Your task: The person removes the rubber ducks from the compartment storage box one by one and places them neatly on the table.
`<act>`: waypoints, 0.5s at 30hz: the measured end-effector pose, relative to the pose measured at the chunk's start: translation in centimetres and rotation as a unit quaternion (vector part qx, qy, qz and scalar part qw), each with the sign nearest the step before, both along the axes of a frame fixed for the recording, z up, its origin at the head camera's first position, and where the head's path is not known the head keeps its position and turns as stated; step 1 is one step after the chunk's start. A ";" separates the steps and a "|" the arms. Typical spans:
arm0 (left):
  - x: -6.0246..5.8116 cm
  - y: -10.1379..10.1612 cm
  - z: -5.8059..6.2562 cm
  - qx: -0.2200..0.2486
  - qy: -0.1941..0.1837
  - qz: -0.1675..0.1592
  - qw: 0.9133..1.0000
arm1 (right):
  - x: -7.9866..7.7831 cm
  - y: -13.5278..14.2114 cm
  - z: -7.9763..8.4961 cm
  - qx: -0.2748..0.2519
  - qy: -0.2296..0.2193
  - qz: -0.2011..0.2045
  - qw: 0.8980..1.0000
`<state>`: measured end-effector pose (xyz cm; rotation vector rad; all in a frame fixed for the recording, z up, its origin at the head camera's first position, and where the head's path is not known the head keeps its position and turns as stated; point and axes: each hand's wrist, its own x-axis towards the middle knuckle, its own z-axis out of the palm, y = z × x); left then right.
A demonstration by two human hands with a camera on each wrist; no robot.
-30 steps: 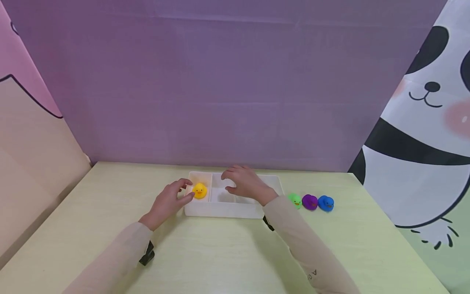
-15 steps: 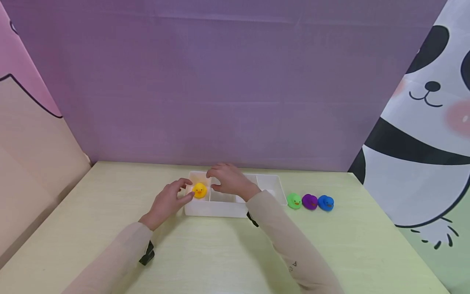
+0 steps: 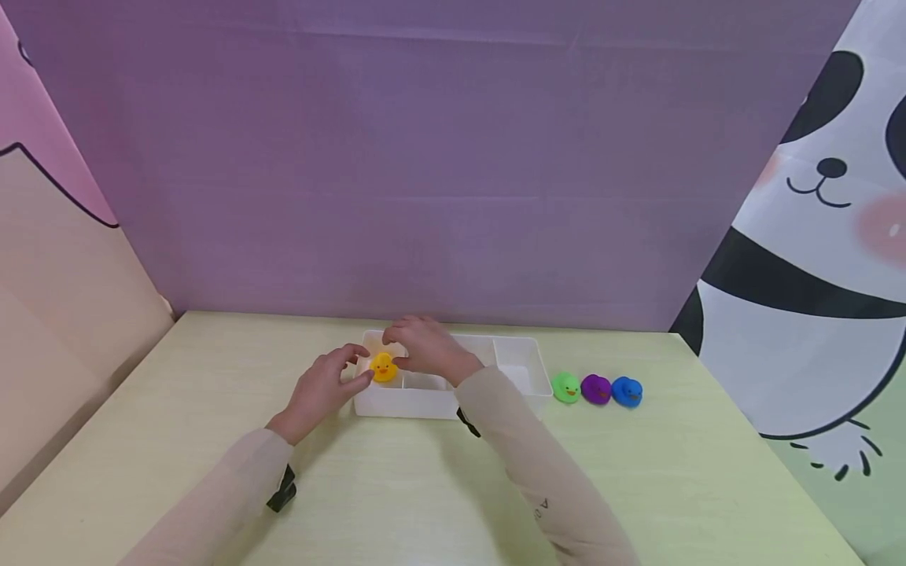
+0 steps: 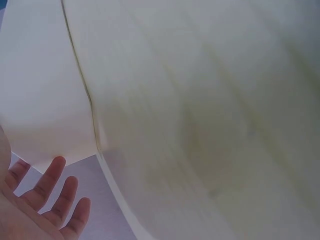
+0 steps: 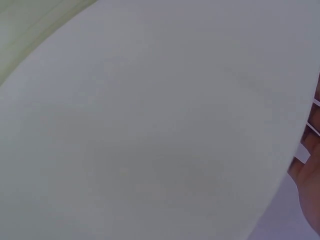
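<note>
In the head view, a yellow rubber duck (image 3: pixel 384 367) sits in the leftmost compartment of a white divided box (image 3: pixel 425 405). My left hand (image 3: pixel 322 393) is at the box's left end, thumb and fingers spread around that corner, with the thumb tip overlapping the duck's edge. The left wrist view has its fingers (image 4: pixel 62 200) loosely extended beside the box's white wall. Above the divider right of the duck hovers my right hand (image 3: pixel 432 350), thumb and fingers apart and nothing between them. Only part of the right fingers (image 5: pixel 312 135) shows at the right wrist view's edge.
A green duck (image 3: pixel 566 387), a purple duck (image 3: pixel 596 389) and a blue duck (image 3: pixel 627 391) stand in a row on the pale table (image 3: pixel 396 495), right of the box. A purple backdrop (image 3: pixel 439 173) rises behind the table, with a panda print (image 3: pixel 814 314) on the right.
My right hand has moved left over the box, from the middle compartments to beside the yellow duck. The left hand stays in place, and the ducks have not moved.
</note>
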<state>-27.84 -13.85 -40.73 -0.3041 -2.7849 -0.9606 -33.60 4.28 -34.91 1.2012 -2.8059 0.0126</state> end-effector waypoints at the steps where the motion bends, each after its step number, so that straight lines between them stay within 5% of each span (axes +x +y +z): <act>1: 0.0 0.0 0.0 -0.002 0.002 0.000 1.000 | 0.0 -0.1 0.0 0.002 -0.001 0.000 1.000; 15: 0.1 -0.1 -0.1 -0.010 0.019 0.003 1.000 | -0.3 -2.0 -1.1 0.060 0.006 0.003 0.998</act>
